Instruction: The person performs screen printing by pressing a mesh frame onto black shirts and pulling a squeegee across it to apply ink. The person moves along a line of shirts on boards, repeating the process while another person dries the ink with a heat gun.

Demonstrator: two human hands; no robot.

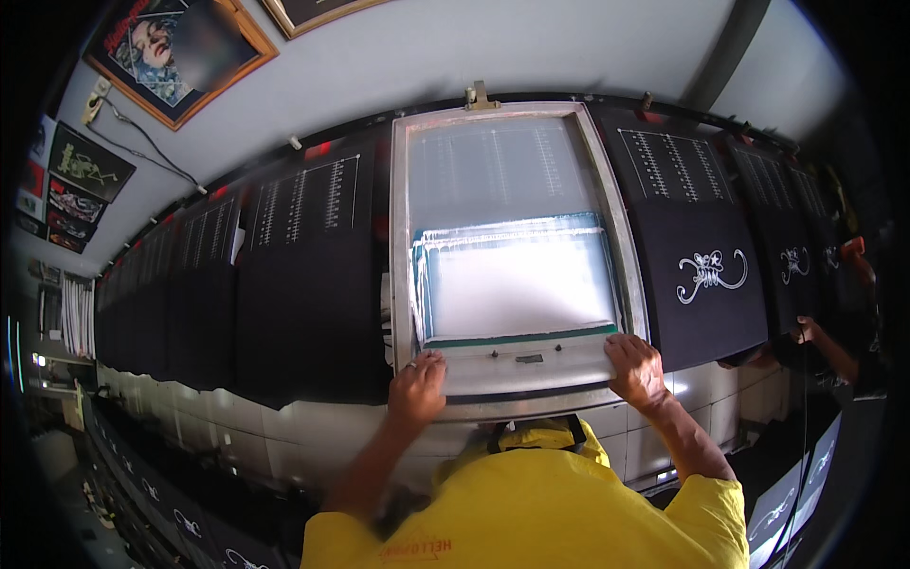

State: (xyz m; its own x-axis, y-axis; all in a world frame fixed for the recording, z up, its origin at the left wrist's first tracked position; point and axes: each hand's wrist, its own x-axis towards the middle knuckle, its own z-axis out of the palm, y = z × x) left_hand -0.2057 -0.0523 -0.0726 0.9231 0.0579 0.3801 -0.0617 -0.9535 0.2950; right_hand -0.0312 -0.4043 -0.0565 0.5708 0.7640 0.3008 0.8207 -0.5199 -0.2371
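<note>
My left hand (417, 387) and my right hand (637, 372) are closed around the two ends of a wide, silver squeegee (493, 368). The squeegee lies across the near end of a metal-framed printing screen (611, 180). Beyond it, white ink (521, 284) covers a rectangle of the mesh, with a teal band and ragged white streaks around it. Greyish mesh (483, 161) fills the far half, and marked rulings show faintly through. My palms and the undersides of my fingers are hidden. What lies beneath the screen cannot be made out.
A clamp (482, 95) stands at the screen's far end. Black fabric (303, 313) covers boards to the left; the fabric on the right carries a white ornamental print (709, 273). Another person's hand (808, 330) is at the right. Framed pictures (175, 57) hang on the wall.
</note>
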